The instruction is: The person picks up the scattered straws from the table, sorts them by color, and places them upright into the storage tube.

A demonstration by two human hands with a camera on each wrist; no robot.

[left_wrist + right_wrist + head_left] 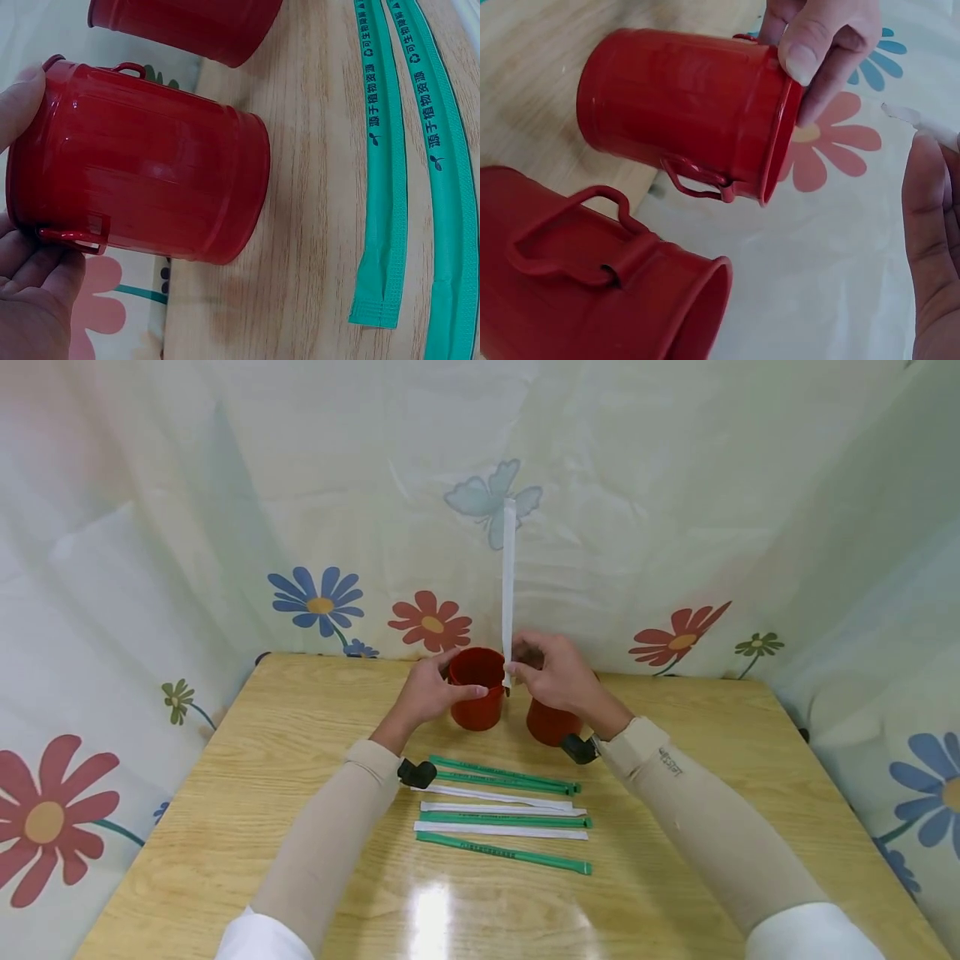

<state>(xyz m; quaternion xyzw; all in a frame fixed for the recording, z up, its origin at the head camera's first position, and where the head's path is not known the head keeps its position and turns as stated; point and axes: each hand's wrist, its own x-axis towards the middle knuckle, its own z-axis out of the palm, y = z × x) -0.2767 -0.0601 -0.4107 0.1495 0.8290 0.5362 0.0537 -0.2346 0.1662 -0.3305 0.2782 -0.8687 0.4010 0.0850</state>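
Note:
Two small red metal buckets with side handles stand side by side near the table's far edge. My left hand (431, 689) grips the rim of the left bucket (480, 714), thumb on the near side; the left wrist view shows the fingers by its handle (75, 237). My right hand (558, 672) pinches a long white paper-wrapped straw (508, 577) near its lower end. The straw points upright, that end beside the left bucket's right rim. Behind and under the right hand is the right bucket (551, 727), partly covered in the head view; its handle (570, 232) shows in the right wrist view.
Several wrapped straws lie crosswise on the wooden table (300, 843) in front of the buckets, some green (510, 853), some white (498, 831). A flower-printed curtain (600, 527) hangs behind the table and along both sides.

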